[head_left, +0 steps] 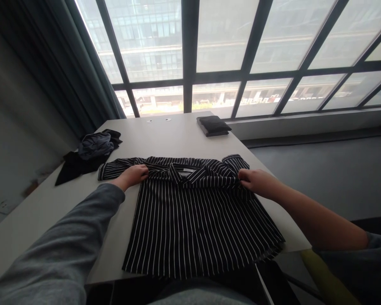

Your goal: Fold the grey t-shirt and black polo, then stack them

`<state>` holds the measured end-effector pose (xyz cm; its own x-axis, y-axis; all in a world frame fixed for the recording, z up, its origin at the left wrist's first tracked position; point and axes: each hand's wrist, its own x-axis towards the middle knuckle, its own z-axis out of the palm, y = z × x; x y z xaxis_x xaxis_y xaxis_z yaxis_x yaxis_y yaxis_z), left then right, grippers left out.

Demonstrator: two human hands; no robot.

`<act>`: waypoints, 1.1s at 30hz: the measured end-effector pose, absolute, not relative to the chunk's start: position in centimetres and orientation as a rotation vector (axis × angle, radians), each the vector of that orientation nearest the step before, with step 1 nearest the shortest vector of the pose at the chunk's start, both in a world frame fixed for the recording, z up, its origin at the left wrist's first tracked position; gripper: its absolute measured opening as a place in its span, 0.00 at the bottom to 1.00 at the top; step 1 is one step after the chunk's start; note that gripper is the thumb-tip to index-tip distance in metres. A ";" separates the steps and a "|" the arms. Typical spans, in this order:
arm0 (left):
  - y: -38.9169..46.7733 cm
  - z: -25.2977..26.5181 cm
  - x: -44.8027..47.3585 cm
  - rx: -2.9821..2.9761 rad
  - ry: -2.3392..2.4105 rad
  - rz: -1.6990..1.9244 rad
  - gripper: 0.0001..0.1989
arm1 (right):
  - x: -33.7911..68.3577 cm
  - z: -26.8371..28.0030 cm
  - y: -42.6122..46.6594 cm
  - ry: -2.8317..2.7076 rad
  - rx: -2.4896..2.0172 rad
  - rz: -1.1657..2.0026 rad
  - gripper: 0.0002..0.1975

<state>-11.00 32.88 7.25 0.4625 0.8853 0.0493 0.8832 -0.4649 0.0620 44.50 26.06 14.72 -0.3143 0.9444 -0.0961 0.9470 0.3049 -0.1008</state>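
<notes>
A black shirt [193, 228] with thin white stripes lies spread on the white table, its hem toward me and slightly over the near edge. Its collar [187, 173] faces up near the middle, where the upper part is bunched into a fold. My left hand [135, 175] pinches the cloth at the left shoulder, beside the left sleeve [119, 167]. At the right shoulder my right hand [255, 181] grips the cloth with closed fingers, just below the right sleeve [236, 162].
On the white table [165, 137], a heap of crumpled dark clothes [93, 148] lies at the left edge. A stack of folded dark cloth [213, 126] sits at the far right corner. Behind stand large windows [220, 36] and a dark curtain [63, 51].
</notes>
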 end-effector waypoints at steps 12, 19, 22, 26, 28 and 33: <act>32.5 6.7 -12.5 2.608 1.618 0.269 0.13 | 44.1 17.4 26.6 2.602 1.860 -0.253 0.04; 32.1 5.7 -13.2 2.524 1.624 0.376 0.10 | 44.2 17.6 26.4 2.623 1.854 -0.307 0.04; 32.6 5.5 -13.0 2.480 1.699 0.388 0.09 | 44.2 17.5 26.5 2.624 1.824 -0.312 0.04; 33.3 6.6 -12.9 2.430 1.753 0.359 0.07 | 44.5 17.4 26.7 2.633 1.830 -0.313 0.02; 33.4 7.7 -13.1 2.413 1.764 0.355 0.06 | 44.8 17.5 26.9 2.631 1.850 -0.323 0.02; 33.4 11.2 -14.2 2.382 1.751 0.306 0.07 | 45.9 18.4 27.6 2.599 1.869 -0.501 0.09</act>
<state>-14.16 33.45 11.18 0.2893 0.9551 0.0645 0.9203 -0.2961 0.2558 45.85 27.61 18.35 -0.3314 0.9383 -0.0986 0.9078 0.2887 -0.3042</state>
